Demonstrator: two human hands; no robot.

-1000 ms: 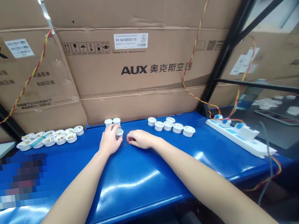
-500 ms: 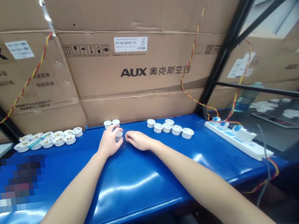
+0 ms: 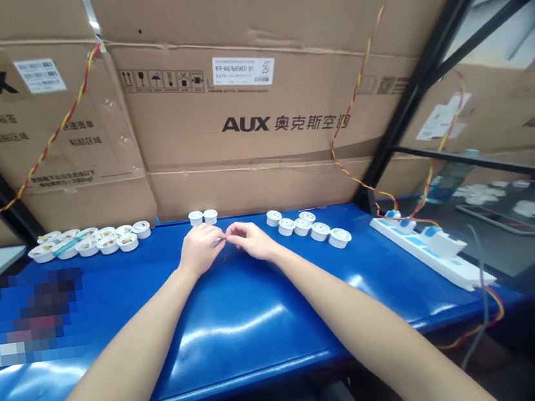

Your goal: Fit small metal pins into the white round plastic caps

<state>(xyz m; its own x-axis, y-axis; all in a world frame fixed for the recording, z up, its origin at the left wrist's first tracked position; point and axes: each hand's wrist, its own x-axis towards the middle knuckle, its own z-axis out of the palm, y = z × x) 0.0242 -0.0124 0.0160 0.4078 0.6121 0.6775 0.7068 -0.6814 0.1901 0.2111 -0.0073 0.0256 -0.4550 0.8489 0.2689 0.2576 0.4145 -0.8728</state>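
Observation:
My left hand (image 3: 200,249) and my right hand (image 3: 251,240) meet fingertip to fingertip above the blue table (image 3: 242,308). Both have their fingers closed in a pinch; whatever lies between them is too small to make out. A white cup that stood by my left fingers is mostly hidden behind that hand. Just behind the hands stand two small white cups (image 3: 210,216). To the right is a loose group of several white cups (image 3: 320,231). At the left several more white cups (image 3: 108,244) hold small brownish pieces, with a teal stick (image 3: 69,246) lying across some.
A white power strip (image 3: 424,251) with plugs lies at the right. Twisted red-yellow wires (image 3: 369,51) hang before large cardboard boxes (image 3: 256,185). Black shelf posts (image 3: 385,127) frame both sides. A pixelated dark object (image 3: 42,313) lies at the left.
My right hand has moved left and my left hand's fingers have closed, so the fingertips now meet. The white cup between them has become mostly hidden. The camera view has shifted slightly.

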